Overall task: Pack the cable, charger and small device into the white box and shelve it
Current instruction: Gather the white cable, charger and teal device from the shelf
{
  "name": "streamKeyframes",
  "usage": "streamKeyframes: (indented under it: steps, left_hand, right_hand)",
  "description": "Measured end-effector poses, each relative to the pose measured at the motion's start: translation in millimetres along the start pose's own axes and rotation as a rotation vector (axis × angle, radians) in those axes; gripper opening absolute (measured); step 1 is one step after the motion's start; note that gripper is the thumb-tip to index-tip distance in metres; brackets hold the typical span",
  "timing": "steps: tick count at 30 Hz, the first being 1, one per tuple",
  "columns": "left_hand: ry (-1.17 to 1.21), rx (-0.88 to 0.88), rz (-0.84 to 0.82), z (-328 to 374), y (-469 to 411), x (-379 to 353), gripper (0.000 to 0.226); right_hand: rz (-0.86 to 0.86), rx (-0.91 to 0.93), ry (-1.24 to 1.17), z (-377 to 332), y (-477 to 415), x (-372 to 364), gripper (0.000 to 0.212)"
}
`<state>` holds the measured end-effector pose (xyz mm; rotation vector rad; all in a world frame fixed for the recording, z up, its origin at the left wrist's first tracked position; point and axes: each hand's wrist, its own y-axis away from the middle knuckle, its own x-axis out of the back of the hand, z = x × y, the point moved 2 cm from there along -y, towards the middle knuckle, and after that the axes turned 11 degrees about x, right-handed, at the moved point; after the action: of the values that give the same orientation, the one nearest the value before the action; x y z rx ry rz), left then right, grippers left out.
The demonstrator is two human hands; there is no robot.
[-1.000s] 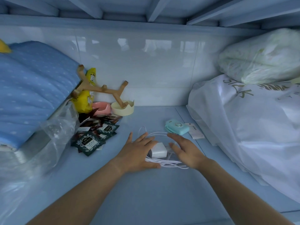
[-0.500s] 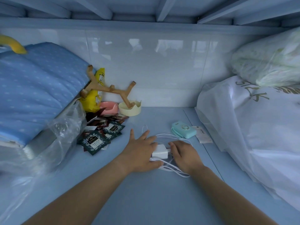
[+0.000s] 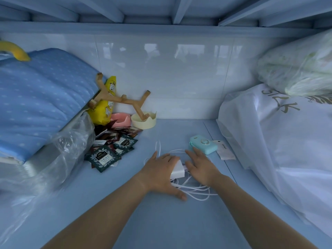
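A white charger block (image 3: 178, 170) lies on the blue shelf between my two hands, with a loose white cable (image 3: 195, 192) coiled around and under them. My left hand (image 3: 161, 172) lies flat with fingers spread, its fingers over the charger's left side and its thumb on the cable. My right hand (image 3: 201, 167) rests palm down on the cable just right of the charger, fingers apart. A small teal device (image 3: 203, 146) sits just beyond my right fingertips. No white box is in view.
Dark tea sachets (image 3: 107, 151) are scattered to the left, beside a plastic-wrapped blue quilt (image 3: 39, 105). A wooden stand (image 3: 118, 101), a yellow bag, a pink dish (image 3: 120, 120) and a cream cup (image 3: 143, 121) stand at the back. White bagged bedding (image 3: 278, 141) fills the right. A white packet (image 3: 224, 150) lies by the device.
Both hands have closed in on the charger: the left now covers its left side, and the right has settled flat on the cable beside it.
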<state>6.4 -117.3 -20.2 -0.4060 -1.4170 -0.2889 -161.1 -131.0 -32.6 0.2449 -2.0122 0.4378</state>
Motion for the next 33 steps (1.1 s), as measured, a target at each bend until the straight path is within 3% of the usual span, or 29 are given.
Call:
streamKeyframes:
  steps: [2,6,10,17,23,28,31,33]
  left_hand:
    - [0.010,-0.007,0.027,-2,2,-3,0.117]
    - [-0.030,-0.010,0.056,-4,2,-7,0.116]
    - [-0.196,-0.036,0.112,-5,-1,-5,0.118]
    - [-0.283,-0.017,0.058,-15,-1,11,0.108]
    - [-0.163,-0.042,0.050,-13,16,16,0.079]
    - [0.085,0.101,-0.179,-2,30,13,0.079]
    - [0.201,0.238,-0.246,3,26,17,0.058]
    - [0.286,0.319,-0.204,8,22,16,0.045]
  right_hand:
    - [-0.054,-0.027,0.007,0,1,-3,0.051]
    - [-0.002,-0.027,0.050,-1,4,3,0.050]
    - [0.109,0.061,0.076,-6,18,4,0.033]
    - [0.120,0.138,0.042,-19,40,1,0.030]
    - [0.145,0.088,0.089,-36,50,-8,0.034]
    - [0.217,0.031,0.054,-56,54,-21,0.029]
    - [0.231,0.050,-0.009,-65,59,-27,0.022]
    - [0.211,0.075,-0.086,-68,60,-23,0.020]
